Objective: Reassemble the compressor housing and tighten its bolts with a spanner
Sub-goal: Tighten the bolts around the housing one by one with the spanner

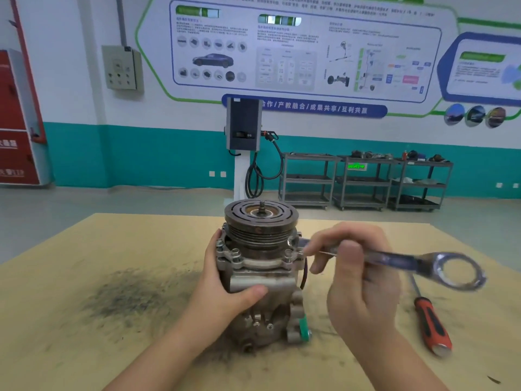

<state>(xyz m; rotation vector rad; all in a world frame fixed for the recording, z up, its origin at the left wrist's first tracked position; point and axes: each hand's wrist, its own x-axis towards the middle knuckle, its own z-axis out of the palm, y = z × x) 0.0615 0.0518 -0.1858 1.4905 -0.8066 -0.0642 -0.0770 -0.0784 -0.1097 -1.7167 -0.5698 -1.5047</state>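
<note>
Head view: compressor (260, 277) stands upright near the middle of the tan board-covered table (84, 277), pulley end up, housing halves already mated with flange bolts (235, 253) seated around the collar. My left hand (225, 289) wraps the body from the left, thumb laid across the front face, fingers curled round the far side; I judge this is to brace the casting against the turning load. My right hand (358, 275) grips the shank of the spanner (394, 261), fingers curled over it, with the small end run in toward a bolt on the right flange and the large ring end sticking out free to the right. Whether that small end is actually seated on the bolt head I cannot tell; the fingers and motion blur hide the contact. I read the step as tightening the right-side bolts, with assembly itself largely done. A red-handled screwdriver (431, 323) lies on the table to the right, clear of the hands, near enough to reach. Dark gritty smears (127, 294) mark the table left of the compressor. Beyond: a charging post (244, 125) and shelf carts (366, 182) against the teal-banded wall.
</note>
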